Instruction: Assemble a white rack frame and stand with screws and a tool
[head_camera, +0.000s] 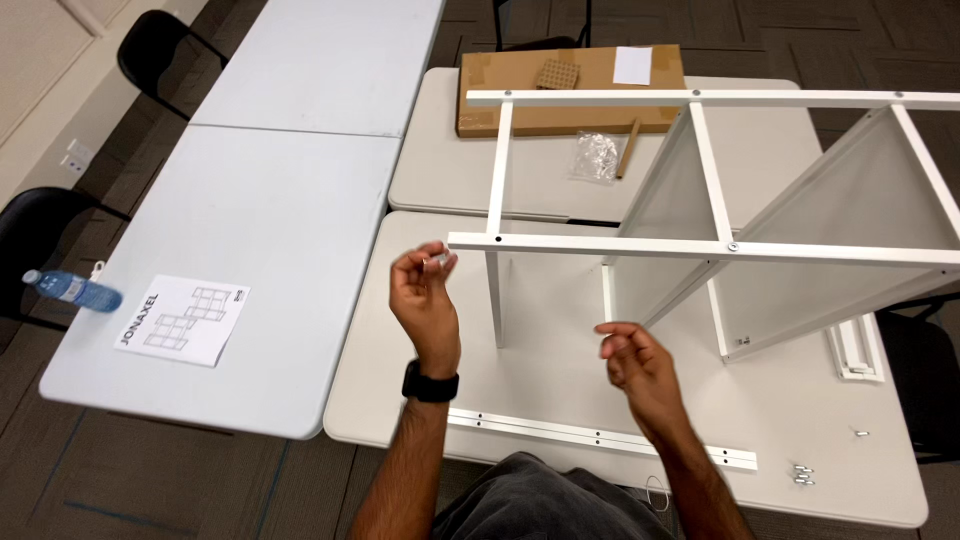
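Screws (802, 473) by one white frame (700, 245)

Two bare forearms enter view from 6 o'clock edge, no sleeves visible on either.

Left hand (425, 300): bare, no ring seen, no glove. Black wristwatch (431, 385) around left wrist, band wide and matte, sits just below hand toward 6 o'clock.

Right hand (640, 365): bare, nothing on wrist, no ring seen.

Dark grey garment (530, 500) at 6 o'clock between both forearms, soft fabric with few folds; which kind of garment, cannot tell.

Thin pale cord loop (655, 493) lies against grey fabric, near right forearm.
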